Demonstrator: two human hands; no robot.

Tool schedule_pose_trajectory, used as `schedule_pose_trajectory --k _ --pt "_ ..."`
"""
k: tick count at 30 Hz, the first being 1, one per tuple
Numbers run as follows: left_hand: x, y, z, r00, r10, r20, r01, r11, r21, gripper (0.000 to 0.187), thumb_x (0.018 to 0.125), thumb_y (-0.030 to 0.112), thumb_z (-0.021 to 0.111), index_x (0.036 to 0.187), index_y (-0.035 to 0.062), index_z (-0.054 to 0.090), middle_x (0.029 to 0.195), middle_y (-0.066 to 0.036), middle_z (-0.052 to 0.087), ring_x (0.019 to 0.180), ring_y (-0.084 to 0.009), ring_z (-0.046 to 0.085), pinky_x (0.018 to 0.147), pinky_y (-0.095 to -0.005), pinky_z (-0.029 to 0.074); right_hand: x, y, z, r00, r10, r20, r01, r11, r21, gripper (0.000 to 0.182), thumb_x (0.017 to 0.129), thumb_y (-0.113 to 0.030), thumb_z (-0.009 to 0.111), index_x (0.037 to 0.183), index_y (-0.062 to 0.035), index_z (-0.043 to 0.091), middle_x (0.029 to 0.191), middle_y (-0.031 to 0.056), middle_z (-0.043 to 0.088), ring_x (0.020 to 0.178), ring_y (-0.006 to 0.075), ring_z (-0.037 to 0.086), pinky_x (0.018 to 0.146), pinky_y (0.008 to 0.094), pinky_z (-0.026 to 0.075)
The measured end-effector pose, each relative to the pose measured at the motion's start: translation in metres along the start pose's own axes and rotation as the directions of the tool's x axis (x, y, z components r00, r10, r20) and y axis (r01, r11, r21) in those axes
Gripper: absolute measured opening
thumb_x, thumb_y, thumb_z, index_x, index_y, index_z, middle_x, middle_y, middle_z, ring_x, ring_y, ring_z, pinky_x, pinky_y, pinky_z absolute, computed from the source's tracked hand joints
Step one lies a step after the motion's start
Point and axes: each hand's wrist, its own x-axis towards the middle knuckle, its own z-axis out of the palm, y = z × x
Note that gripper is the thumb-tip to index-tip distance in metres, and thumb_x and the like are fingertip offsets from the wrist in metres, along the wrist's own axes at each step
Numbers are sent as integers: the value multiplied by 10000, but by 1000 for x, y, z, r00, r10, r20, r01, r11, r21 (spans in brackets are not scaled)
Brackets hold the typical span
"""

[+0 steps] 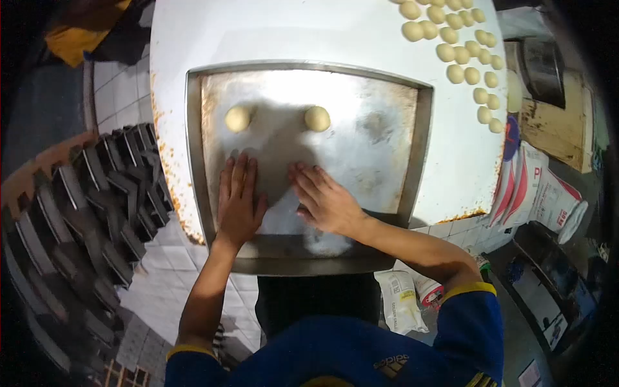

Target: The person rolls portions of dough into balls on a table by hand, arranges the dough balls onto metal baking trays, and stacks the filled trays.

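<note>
My left hand (240,203) is held palm down over the left part of a metal baking tray (361,174), with fingers stretched out. To its right, my right hand (327,201) also faces palm down, fingers extended and angled up and left. Whether either palm touches the tray or covers something is hidden from above. Just beyond the left fingertips sits a pale dough ball (237,119). A second dough ball (317,119) rests on the tray beyond my right hand. Neither hand touches these two balls.
The tray lies on a white table (451,174) with rusty edges. Several dough balls (456,73) are spread over its far right part. Stacked dark metal trays (90,200) stand at left. Printed sacks (535,193) and a white bag (400,302) are on the right.
</note>
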Motion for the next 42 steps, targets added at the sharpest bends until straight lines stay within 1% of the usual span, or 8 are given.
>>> schedule_pose_trajectory --k 8,12,17,22,30,34,37,42 --pt "73 75 -61 989 -18 -144 -7 985 -170 760 952 187 774 1650 45 511 1731 -232 446 1599 -497 393 1312 -567 361 -1 74 -88 952 237 -194 18 589 808 508 1034 -260 747 1461 -6 641 1457 218 662 1401 401 605 1208 472 471" --pt "226 148 -45 925 192 -329 -315 872 -376 696 919 60 797 1573 53 558 1655 -238 511 1515 -452 501 1243 -529 455 23 213 -184 605 327 -726 -181 944 275 413 996 -172 747 1383 -36 698 1304 191 734 1171 408 704 1059 469 553" --pt "391 204 33 911 319 -260 -378 899 -220 605 918 140 808 1487 74 613 1473 -232 600 1324 -465 601 1138 -526 531 47 345 -227 814 362 -453 -432 900 -57 510 996 -237 786 1437 -13 663 1425 203 717 1285 376 703 1125 445 535" --pt "433 225 63 890 276 -363 -359 914 -187 399 927 53 722 1321 45 658 1248 -295 593 1102 -522 628 994 -572 558 51 355 -230 855 265 -445 -302 953 -13 234 853 -76 777 1053 17 702 995 300 723 974 538 718 855 581 572" --pt "320 222 -17 921 255 -293 -346 882 -320 489 902 48 767 1375 68 646 1311 -254 588 1177 -481 620 1010 -565 568 -1 292 -267 576 635 -515 -131 693 709 435 881 -180 769 1265 23 761 1163 252 790 1077 348 772 938 425 595" --pt "165 210 -10 900 337 -276 -413 861 -297 477 857 94 820 1299 103 642 1264 -192 576 1145 -397 623 967 -529 587 -68 204 -203 882 389 -267 -83 684 724 511 1001 -143 800 1477 -10 668 1360 92 754 1248 181 704 1061 338 566" --pt "95 202 35 987 162 7 -144 893 -427 509 827 73 817 1309 111 659 1326 -203 554 1114 -390 630 919 -485 595 -62 134 -143 870 412 -269 -168 762 625 519 854 3 862 1347 -83 728 1219 133 731 1051 339 734 941 425 611" --pt "68 199 76 988 143 59 -121 952 -282 599 859 81 813 1429 69 628 1396 -285 535 1285 -498 579 1074 -643 504 -28 121 -92 869 455 -196 -393 874 286 565 901 -63 785 1455 -57 676 1502 160 624 1390 384 607 1114 508 567"
